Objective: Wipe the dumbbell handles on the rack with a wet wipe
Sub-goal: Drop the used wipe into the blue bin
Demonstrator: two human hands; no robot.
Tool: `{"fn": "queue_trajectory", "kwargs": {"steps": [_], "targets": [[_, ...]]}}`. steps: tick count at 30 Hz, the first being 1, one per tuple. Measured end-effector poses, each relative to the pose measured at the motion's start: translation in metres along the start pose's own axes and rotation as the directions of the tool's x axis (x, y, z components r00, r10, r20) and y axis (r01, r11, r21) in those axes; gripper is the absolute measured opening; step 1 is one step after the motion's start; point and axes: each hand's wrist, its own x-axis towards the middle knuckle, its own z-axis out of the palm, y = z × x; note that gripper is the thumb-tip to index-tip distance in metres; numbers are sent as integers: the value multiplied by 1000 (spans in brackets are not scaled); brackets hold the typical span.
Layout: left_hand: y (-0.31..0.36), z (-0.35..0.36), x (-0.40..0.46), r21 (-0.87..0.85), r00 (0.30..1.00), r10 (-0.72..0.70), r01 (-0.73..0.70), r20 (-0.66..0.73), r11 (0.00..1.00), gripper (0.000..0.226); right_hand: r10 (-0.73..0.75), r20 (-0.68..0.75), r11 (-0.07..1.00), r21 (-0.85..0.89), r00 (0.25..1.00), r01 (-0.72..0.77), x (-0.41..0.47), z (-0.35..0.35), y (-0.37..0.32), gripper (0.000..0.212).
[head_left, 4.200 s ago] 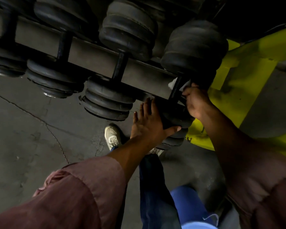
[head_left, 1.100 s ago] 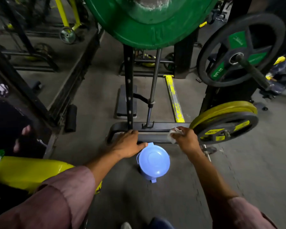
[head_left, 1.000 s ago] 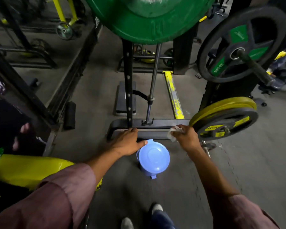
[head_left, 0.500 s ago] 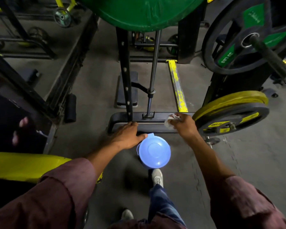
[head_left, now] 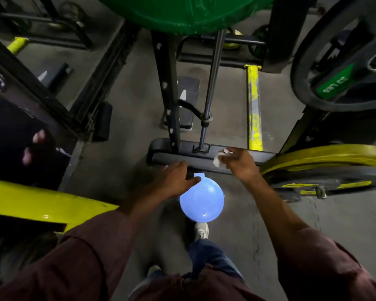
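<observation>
Head view: right hand (head_left: 240,165) pinches wet wipe (head_left: 218,161), fingers curled round it, crumpled white wad poking out beyond knuckles. Wipe looks soft, limp, light; best held bunched. Left hand (head_left: 175,181) hangs relaxed, fingers loosely spread, thumb at rim of blue lid (head_left: 201,199). Dumbbell rack, handles: out of frame. Green plate (head_left: 189,14) cut off above; whatever sits beneath lid hidden.

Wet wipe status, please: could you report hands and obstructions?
Right hand grips wet wipe. Left hand open, at blue lid. No dumbbells visible.
</observation>
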Motion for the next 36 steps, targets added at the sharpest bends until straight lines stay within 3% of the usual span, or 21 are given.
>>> {"fn": "queue_trajectory", "kwargs": {"steps": [7,9,11,17,25,29,33,36], "targets": [[8,21,-1,-49,999,-43,45,32,998,70,-55,151,998,3,987,56,-6,3,23,12],[9,24,-4,-55,999,-36,38,38,998,72,-81,146,997,29,986,78,-10,0,26,34],[9,28,-8,-53,998,-26,29,48,998,73,-69,147,997,46,987,63,-15,0,30,43],[-1,38,-24,-27,996,-22,25,81,999,70,-8,168,1000,-16,986,11,-28,14,56,16],[-25,52,-37,-44,995,-45,49,86,998,66,73,161,996,-52,984,-66,-40,38,66,18],[-33,56,-36,-78,996,-36,43,81,996,55,109,98,994,-40,989,-105,-45,46,65,16],[-35,56,-36,-105,998,-27,32,55,994,59,167,22,985,-57,986,-165,-48,52,64,9],[-36,58,-34,-111,997,-44,51,68,993,62,178,-12,973,-150,984,-178,-52,55,66,17]]}}
